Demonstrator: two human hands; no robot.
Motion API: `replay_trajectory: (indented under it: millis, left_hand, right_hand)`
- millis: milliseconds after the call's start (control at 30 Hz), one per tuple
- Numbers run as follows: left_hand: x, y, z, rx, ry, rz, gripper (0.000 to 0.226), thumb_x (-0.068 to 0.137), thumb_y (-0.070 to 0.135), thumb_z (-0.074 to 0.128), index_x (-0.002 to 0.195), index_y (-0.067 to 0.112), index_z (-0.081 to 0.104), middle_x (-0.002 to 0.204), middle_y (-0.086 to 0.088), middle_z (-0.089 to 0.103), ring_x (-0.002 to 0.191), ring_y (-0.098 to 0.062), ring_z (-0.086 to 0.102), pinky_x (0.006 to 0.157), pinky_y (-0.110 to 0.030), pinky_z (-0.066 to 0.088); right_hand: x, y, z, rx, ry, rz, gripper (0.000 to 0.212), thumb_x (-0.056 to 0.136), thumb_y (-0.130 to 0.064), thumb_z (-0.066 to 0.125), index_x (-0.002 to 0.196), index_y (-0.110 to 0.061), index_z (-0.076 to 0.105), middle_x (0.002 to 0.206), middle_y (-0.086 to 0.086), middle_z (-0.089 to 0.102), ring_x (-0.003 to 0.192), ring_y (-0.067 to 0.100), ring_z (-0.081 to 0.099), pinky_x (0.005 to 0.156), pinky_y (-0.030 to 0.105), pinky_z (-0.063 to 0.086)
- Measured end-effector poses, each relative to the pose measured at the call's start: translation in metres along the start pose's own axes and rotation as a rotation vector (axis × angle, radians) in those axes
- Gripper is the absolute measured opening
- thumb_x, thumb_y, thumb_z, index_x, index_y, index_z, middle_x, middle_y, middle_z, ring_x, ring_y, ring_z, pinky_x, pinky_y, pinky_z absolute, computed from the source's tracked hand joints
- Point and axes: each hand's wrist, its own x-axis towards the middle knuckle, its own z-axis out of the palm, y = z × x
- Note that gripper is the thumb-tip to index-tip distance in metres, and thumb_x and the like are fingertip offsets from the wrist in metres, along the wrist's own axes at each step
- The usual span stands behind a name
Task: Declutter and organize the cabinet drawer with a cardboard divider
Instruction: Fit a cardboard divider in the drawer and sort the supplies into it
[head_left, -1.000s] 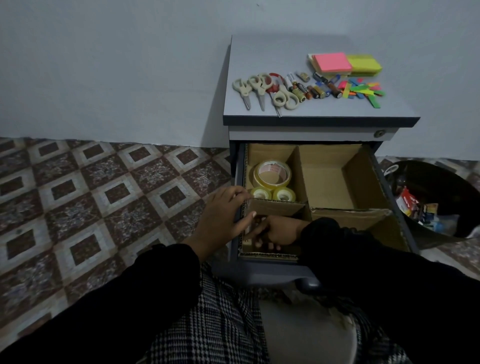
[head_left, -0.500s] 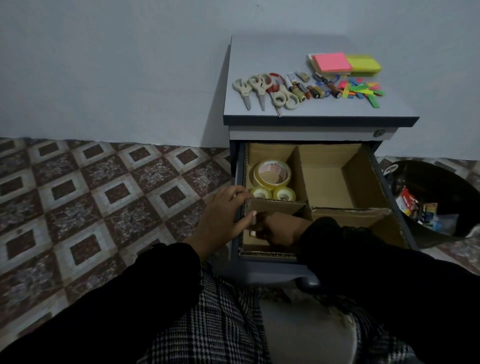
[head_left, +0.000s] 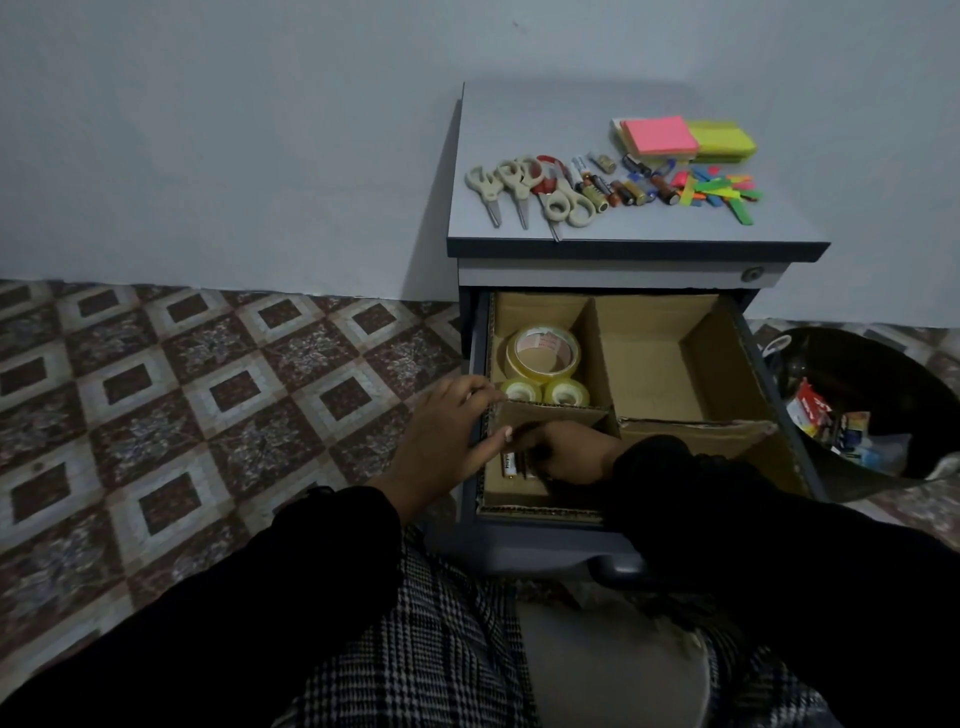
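Since the frame of a second ago, our right hand (head_left: 571, 451) has drawn back slightly inside the near-left compartment, uncovering two batteries (head_left: 511, 464) on its floor; our left hand (head_left: 451, 435) has kept its place.

Head view. We note the drawer (head_left: 779, 395) pulled open beneath the cabinet top (head_left: 519, 130), lined with the cardboard divider (head_left: 592, 353). Our left hand rests on the drawer's left rim at about 9 o'clock from the right hand, fingers nearly straight, thumb touching the cardboard wall; it grips nothing. Our right hand is down in the near-left compartment with fingers curled; whether it holds anything we cannot tell, as the fingertips are in shadow. The batteries lie side by side just beside that hand, at its 9 o'clock.

In the far-left compartment, at 12 o'clock from the hands, we record a large tape roll (head_left: 542, 352) with two small tape rolls (head_left: 545, 392) nearer us, touching one another.

On the cabinet top we record scissors (head_left: 524, 189) at the left, loose batteries (head_left: 623, 184) in the middle, coloured tabs (head_left: 719, 192) at the right, and sticky-note pads (head_left: 680, 136) behind them at 12 o'clock.

At 3 o'clock from the drawer stands a black bin (head_left: 857, 364) on the patterned tile floor (head_left: 208, 389), holding wrappers.
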Motion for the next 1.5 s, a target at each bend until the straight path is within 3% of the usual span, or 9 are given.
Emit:
replay_trajectory:
  millis: [100,333,600,767,933,1067,1233,1367,1500]
  left_hand:
    - [0.001,0.003,-0.005,0.004,-0.021,-0.002,0.040,0.087,0.042,0.051,0.111,0.013,0.063,0.109,-0.004,0.059,0.099,-0.023,0.055,0.080,-0.033,0.046]
    - [0.030,0.010,-0.026,-0.033,-0.029,-0.011,0.037,0.083,0.039,0.051,0.106,0.013,0.064,0.101,-0.003,0.063,0.088,-0.023,0.060,0.071,-0.037,0.051]
    - [0.105,0.014,-0.058,-0.012,0.020,-0.005,0.041,0.084,0.045,0.050,0.107,0.014,0.063,0.101,-0.002,0.061,0.093,-0.021,0.056,0.078,-0.039,0.048]
    - [0.156,0.020,-0.074,0.123,-0.007,-0.046,0.038,0.087,0.044,0.058,0.117,0.020,0.059,0.116,0.000,0.058,0.110,-0.021,0.050,0.087,-0.032,0.033]
    - [0.205,0.021,-0.072,0.225,-0.022,-0.086,0.049,0.083,0.056,0.058,0.123,0.026,0.055,0.125,0.005,0.054,0.119,-0.017,0.044,0.094,-0.033,0.023]
    - [0.238,0.027,-0.066,0.295,-0.054,-0.095,0.059,0.081,0.061,0.056,0.126,0.024,0.053,0.129,0.001,0.052,0.122,-0.020,0.042,0.102,-0.040,0.018]
    - [0.272,0.030,-0.052,0.400,-0.075,-0.107,0.064,0.078,0.069,0.051,0.122,0.024,0.057,0.124,0.001,0.056,0.119,-0.021,0.045,0.103,-0.044,0.019]
    - [0.287,0.031,-0.043,0.426,-0.114,-0.111,0.065,0.076,0.072,0.051,0.117,0.023,0.061,0.120,0.000,0.057,0.117,-0.021,0.046,0.105,-0.046,0.015]
    - [0.298,0.033,-0.038,0.443,-0.157,-0.116,0.063,0.075,0.074,0.050,0.111,0.025,0.063,0.117,0.001,0.059,0.116,-0.022,0.048,0.107,-0.050,0.013]
  right_hand:
    - [-0.007,0.003,-0.009,0.376,-0.011,0.036,0.036,0.093,0.001,0.046,0.127,-0.010,0.054,0.083,-0.006,0.059,0.066,0.005,0.053,0.061,0.015,0.048]
    - [-0.030,0.011,-0.054,0.599,0.010,-0.018,0.022,0.089,-0.002,0.057,0.107,-0.013,0.062,0.103,0.005,0.063,0.092,0.016,0.061,0.077,0.022,0.053]
    - [-0.040,0.018,-0.139,0.425,0.251,0.010,0.022,0.086,-0.003,0.061,0.107,-0.008,0.064,0.104,0.010,0.066,0.082,0.012,0.060,0.069,0.020,0.052]
    - [-0.037,0.023,-0.191,0.332,0.357,-0.006,0.019,0.086,0.000,0.060,0.100,-0.011,0.064,0.093,0.004,0.063,0.077,0.011,0.058,0.064,0.016,0.050]
    - [-0.026,0.035,-0.235,-0.005,0.460,-0.015,0.018,0.082,-0.008,0.067,0.095,-0.020,0.063,0.084,-0.010,0.061,0.082,0.012,0.060,0.068,0.019,0.045]
    - [-0.012,0.047,-0.261,-0.236,0.538,0.000,0.030,0.079,-0.013,0.071,0.108,-0.010,0.064,0.101,0.003,0.062,0.086,0.014,0.051,0.056,0.019,0.031]
    - [0.013,0.059,-0.282,-0.426,0.514,-0.026,0.054,0.077,-0.023,0.074,0.127,-0.017,0.055,0.127,0.005,0.057,0.107,0.022,0.047,0.076,0.023,0.030]
    - [0.027,0.069,-0.293,-0.496,0.466,0.036,0.067,0.076,-0.022,0.075,0.136,-0.020,0.046,0.131,0.007,0.054,0.117,0.025,0.041,0.089,0.034,0.041]
    - [0.033,0.080,-0.300,-0.467,0.428,0.069,0.070,0.075,-0.024,0.075,0.138,-0.021,0.045,0.129,0.010,0.055,0.114,0.023,0.046,0.090,0.033,0.043]
